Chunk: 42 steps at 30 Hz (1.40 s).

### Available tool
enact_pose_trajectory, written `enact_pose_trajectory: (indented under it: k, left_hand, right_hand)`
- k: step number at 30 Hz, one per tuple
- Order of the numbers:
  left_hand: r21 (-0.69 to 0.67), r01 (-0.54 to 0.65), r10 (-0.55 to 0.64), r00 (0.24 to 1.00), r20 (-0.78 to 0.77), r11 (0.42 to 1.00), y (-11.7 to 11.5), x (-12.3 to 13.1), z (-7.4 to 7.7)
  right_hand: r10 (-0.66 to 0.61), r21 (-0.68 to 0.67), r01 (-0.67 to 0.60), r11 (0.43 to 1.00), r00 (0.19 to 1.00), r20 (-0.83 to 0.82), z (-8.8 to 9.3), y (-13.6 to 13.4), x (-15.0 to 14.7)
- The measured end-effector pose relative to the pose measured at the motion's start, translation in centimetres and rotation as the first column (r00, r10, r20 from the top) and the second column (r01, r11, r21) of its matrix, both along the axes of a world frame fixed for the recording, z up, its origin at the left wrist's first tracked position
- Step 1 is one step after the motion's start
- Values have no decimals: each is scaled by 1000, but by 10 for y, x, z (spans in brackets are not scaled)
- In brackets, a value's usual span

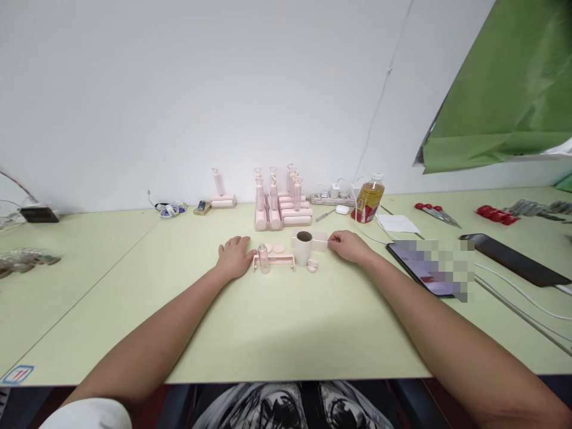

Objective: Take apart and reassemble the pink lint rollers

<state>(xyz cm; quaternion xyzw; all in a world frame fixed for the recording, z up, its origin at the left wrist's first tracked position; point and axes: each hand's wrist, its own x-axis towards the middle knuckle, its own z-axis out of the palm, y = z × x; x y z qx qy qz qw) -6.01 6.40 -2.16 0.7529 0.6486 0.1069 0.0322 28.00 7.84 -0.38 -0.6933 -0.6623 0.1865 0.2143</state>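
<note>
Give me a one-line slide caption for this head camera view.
Both hands rest on a green table: left hand beside a pink frame, right hand touching a pale block by a roll.

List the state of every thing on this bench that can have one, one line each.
left hand: flat on the table, palm down, holding nothing
right hand: fingertips on a pale pink block
paper roll: upright, hollow core facing up
small clear bottle: upright
pink frame: lying flat
drink bottle: capped, tilted
tablet: screen lit

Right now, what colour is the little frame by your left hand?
Pale pink; the frame shows best in the head view, beside the left hand.
</note>
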Motion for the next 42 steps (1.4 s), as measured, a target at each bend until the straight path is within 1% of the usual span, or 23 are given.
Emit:
enact_pose_trajectory:
  k: [2,4,5,6,7,9,11,12,14,16,19,22,24,26,28,30,32,34,35,37,38,40,42]
  left_hand:
    - [50,119,-120,992,32,992,1,0,-1]
    - [83,261,-265,964,28,962,3,-1,-2]
    - [78,316,-318,948,16,945,4,-2,-2]
    - [61,353,-354,935,4,934,6,-3,-3]
    - [40,375,-375,927,-3,926,7,-4,-3]
    - [17,397,-397,918,5,918,10,-6,-3]
    - [28,409,-410,911,49,912,11,-7,-2]
    - [38,407,-409,909,80,912,11,-7,0]
    - [49,388,-391,909,144,920,10,-7,3]
    - [51,367,-370,911,184,929,9,-6,6]
    - [70,346,-352,913,205,936,8,-5,7]
    - [103,300,-317,918,238,948,8,-7,5]
    - [137,237,-269,912,310,962,9,-10,5]
    - [180,145,-211,877,431,973,9,-12,5]
    - [245,60,-193,804,563,968,10,-13,8]
    - [325,8,-236,704,670,946,8,-13,12]
    - [395,-12,-311,596,741,919,2,-10,19]
    - [461,-24,-386,509,769,887,-11,-3,27]
    - [504,-35,-427,484,764,863,-19,1,31]
    - [601,-19,-519,481,706,799,-38,11,39]
    - [639,29,-570,485,664,769,-48,16,43]
    - [675,180,-656,506,561,716,-66,25,47]
    - [675,310,-715,516,472,669,-77,32,48]
  right_hand:
    - [-63,51,65,997,997,-40,1,1,1]
    - [-129,121,138,983,988,-80,3,1,1]
    - [-141,178,161,971,983,-120,5,0,0]
    - [-124,250,166,954,977,-176,6,-2,-2]
    - [-74,331,153,931,968,-239,8,-5,-5]
    - [100,491,76,868,941,-323,10,-13,-13]
    - [260,567,-55,822,922,-288,12,-22,-23]
    - [311,572,-118,812,917,-251,13,-27,-28]
    - [367,548,-213,809,911,-188,13,-35,-36]
    - [393,514,-269,815,907,-148,13,-40,-42]
    - [420,481,-314,819,898,-129,10,-42,-48]
    - [417,467,-306,830,896,-153,5,-41,-51]
    - [395,471,-274,839,901,-179,2,-40,-52]
    - [388,515,-225,827,892,-233,1,-40,-51]
    - [424,600,-160,784,844,-329,3,-42,-50]
    - [491,680,-94,727,764,-419,7,-46,-50]
    - [542,720,-67,691,708,-454,12,-55,-52]
    - [569,731,-104,674,703,-425,16,-66,-56]
    - [587,735,-141,664,706,-395,18,-72,-59]
    - [643,745,-240,623,698,-314,19,-82,-66]
    - [665,746,-285,602,696,-270,19,-86,-69]
    - [687,743,-355,567,701,-190,19,-91,-73]
    - [685,735,-391,554,715,-135,19,-93,-75]
